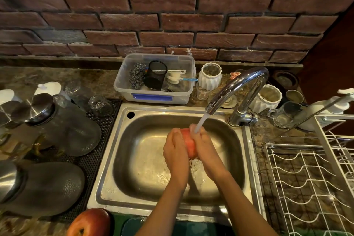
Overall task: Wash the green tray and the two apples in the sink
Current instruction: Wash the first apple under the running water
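A red apple (188, 142) is clasped between my left hand (175, 149) and my right hand (204, 146) over the steel sink (115, 161). Water runs from the chrome faucet (235, 90) onto the apple's top and my right fingers. A second red-yellow apple (90, 223) sits at the bottom edge, left of my arms. The green tray (132, 226) lies at the near rim of the sink, mostly hidden under my forearms and cut off by the frame.
A clear plastic box (153, 96) with scrubbers and brushes stands behind the sink. Glass jars with steel lids (63, 126) lie on a dark mat at the left. A white wire dish rack (310, 184) fills the right. White ribbed pots (209, 76) and cups crowd the faucet's base.
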Tool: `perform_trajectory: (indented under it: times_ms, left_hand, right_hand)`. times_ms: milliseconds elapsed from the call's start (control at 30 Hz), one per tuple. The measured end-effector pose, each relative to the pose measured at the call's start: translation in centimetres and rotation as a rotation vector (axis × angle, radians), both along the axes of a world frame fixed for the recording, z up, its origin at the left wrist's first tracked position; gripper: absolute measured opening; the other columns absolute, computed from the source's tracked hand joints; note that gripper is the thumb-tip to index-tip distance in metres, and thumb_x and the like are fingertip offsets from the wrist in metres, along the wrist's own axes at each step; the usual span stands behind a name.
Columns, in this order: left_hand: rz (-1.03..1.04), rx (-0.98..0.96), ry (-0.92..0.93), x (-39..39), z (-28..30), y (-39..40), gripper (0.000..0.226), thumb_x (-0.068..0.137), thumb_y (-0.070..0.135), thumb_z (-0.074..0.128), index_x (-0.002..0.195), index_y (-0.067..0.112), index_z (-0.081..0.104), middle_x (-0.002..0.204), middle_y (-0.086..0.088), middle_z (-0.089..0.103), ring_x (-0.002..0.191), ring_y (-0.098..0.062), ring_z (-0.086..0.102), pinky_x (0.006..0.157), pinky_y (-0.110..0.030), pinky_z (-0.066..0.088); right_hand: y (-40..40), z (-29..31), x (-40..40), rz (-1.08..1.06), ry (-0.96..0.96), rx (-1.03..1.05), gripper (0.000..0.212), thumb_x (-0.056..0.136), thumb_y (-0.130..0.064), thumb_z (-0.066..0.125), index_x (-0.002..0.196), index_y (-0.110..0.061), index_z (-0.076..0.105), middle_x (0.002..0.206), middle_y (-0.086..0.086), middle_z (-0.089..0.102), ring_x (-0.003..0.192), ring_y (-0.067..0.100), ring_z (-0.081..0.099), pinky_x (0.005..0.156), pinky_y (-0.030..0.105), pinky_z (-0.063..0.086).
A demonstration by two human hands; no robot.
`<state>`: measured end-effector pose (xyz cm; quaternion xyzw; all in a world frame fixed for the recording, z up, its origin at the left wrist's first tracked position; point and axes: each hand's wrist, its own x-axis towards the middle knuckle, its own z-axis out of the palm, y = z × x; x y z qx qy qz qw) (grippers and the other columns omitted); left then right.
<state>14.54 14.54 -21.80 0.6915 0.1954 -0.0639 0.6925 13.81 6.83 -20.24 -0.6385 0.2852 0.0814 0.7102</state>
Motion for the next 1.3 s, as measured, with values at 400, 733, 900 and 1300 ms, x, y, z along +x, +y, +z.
perform_trajectory:
  times_ms: [400, 733, 900, 1300]
  left_hand:
    - [-0.396, 0.015, -0.141, 0.5, 0.2, 1.6, 0.029, 0.089, 0.065, 0.047, 0.116, 0.062, 0.059, 0.120, 0.030, 0.060, 0.108, 0.004, 0.062, 0.076, -0.020, 0.059]
    - [-0.009, -0.050, 0.200, 2.3, 1.2, -0.1, 0.021, 0.096, 0.035, 0.052, 0.093, 0.035, 0.073, 0.101, 0.004, 0.072, 0.098, -0.019, 0.067, 0.094, -0.049, 0.055]
    - [-0.201, 0.015, 0.132, 1.6, 1.4, 0.1, 0.025, 0.094, 0.050, 0.049, 0.111, 0.046, 0.067, 0.112, 0.009, 0.070, 0.104, -0.014, 0.066, 0.095, -0.049, 0.056]
    - [-0.169, 0.037, 0.020, 1.4, 0.7, -0.4, 0.020, 0.093, 0.038, 0.055, 0.095, 0.046, 0.073, 0.093, 0.017, 0.072, 0.089, -0.010, 0.070, 0.082, -0.042, 0.061]
  right_hand:
    - [-1.0, 1.8, 0.2, -0.187, 0.179, 0.221, 0.034, 0.102, -0.053, 0.038, 0.108, -0.028, 0.061, 0.110, 0.008, 0.068, 0.104, 0.028, 0.065, 0.098, 0.056, 0.051]
    - [0.7, 0.4, -1.0, -0.045, -0.061, -0.015, 0.038, 0.102, -0.039, 0.049, 0.138, -0.030, 0.043, 0.125, -0.005, 0.061, 0.113, 0.011, 0.063, 0.099, 0.039, 0.054]
    - [0.2, 0.2, -0.2, -0.136, -0.006, -0.080, 0.025, 0.102, -0.033, 0.045, 0.126, -0.033, 0.051, 0.117, -0.003, 0.063, 0.103, 0.013, 0.065, 0.086, 0.036, 0.058]
    - [-0.3, 2.7, 0.2, -0.127, 0.236, 0.129, 0.033, 0.104, -0.039, 0.040, 0.123, -0.019, 0.059, 0.123, 0.017, 0.063, 0.110, 0.035, 0.063, 0.095, 0.054, 0.054]
